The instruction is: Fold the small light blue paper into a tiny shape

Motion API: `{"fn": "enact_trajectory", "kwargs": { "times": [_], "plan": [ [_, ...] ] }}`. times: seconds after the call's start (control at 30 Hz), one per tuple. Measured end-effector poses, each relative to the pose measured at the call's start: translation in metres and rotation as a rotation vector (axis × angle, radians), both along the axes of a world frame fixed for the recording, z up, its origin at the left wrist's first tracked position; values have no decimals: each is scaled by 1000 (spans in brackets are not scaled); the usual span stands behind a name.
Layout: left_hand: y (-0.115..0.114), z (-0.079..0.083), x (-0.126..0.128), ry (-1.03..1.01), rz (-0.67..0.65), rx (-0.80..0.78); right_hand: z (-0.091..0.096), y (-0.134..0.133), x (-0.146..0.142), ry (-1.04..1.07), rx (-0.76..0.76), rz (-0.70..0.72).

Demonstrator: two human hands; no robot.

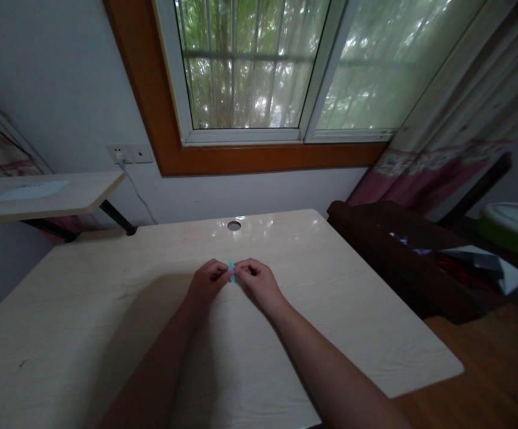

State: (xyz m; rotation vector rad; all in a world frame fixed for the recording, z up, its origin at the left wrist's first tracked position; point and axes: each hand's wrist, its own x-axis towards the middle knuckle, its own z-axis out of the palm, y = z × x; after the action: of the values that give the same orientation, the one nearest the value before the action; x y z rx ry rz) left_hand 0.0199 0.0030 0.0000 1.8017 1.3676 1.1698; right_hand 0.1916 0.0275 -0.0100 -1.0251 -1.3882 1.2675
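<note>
A small turquoise piece (pixel 231 271) shows between my fingertips over the far middle of the desk (pixel 330 310); it is too small to tell its kind. My left hand (pixel 206 282) pinches it from the left with thumb and forefinger. From the right, my right hand (pixel 259 285) closes its thumb and fingers on the same piece. The fingers hide part of it. Both forearms reach forward over the pale wood-grain desktop.
A raised shelf (pixel 102 193) on black legs stands at the desk's back left. Near the back edge is a round cable hole (pixel 234 226). Behind are a wall socket (pixel 129 154) and a window (pixel 250 65). Dark brown furniture (pixel 388 256) stands to the right.
</note>
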Motion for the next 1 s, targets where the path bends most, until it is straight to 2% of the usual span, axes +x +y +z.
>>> {"fn": "enact_trajectory", "kwargs": {
  "times": [0.23, 0.5, 1.0],
  "plan": [
    [0, -5, 4, 51, -18, -37, 6, -2, 1, 52, -31, 8],
    [-1, 0, 4, 37, 13, -39, 1, 1, 2, 24, -21, 7],
    [-1, -3, 2, 32, -51, -56, 4, -1, 3, 41, -30, -8]
  ]
}}
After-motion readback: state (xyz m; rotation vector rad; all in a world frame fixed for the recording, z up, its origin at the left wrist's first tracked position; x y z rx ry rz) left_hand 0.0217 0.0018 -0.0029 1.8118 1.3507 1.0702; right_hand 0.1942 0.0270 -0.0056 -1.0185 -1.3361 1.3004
